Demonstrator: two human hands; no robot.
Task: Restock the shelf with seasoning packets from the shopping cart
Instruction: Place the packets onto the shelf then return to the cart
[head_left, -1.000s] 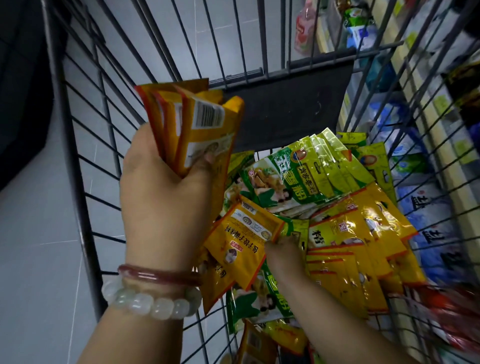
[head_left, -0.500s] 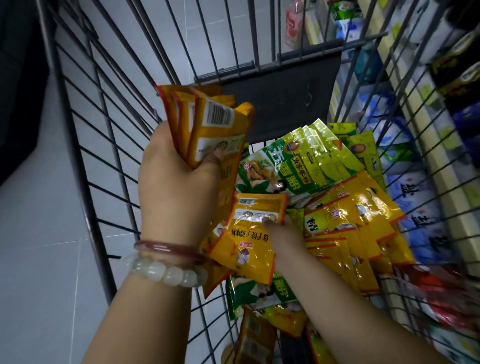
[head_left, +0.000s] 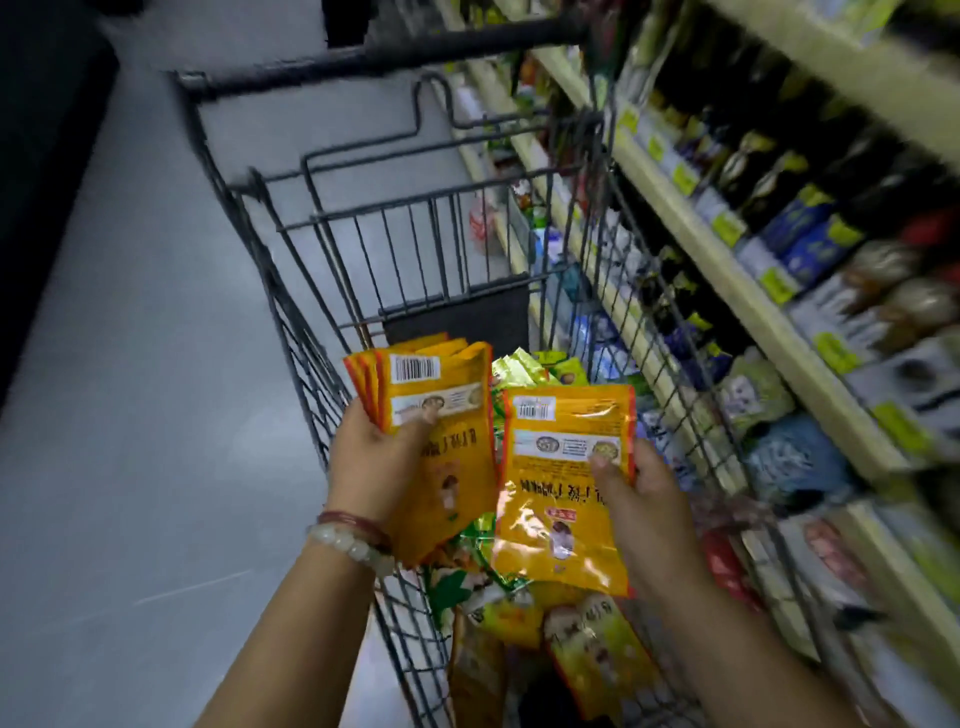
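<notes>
Gripping a fanned stack of orange packets (head_left: 439, 410) in my left hand (head_left: 382, 467), thumb across the front, I pinch a single orange packet (head_left: 566, 488) in my right hand (head_left: 641, 493). Both are held above the shopping cart (head_left: 332, 291), where green and yellow packets (head_left: 524, 364) lie heaped; the shelf (head_left: 727, 260) stands just right.

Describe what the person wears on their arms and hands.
Both forearms are bare, with no sleeves in view and no gloves. The left hand has two bracelets at the wrist: a thin dark red bracelet nearer the hand, and behind it a bracelet of round pale whitish beads. The right hand and its wrist carry nothing visible: no watch, ring or band.
</notes>
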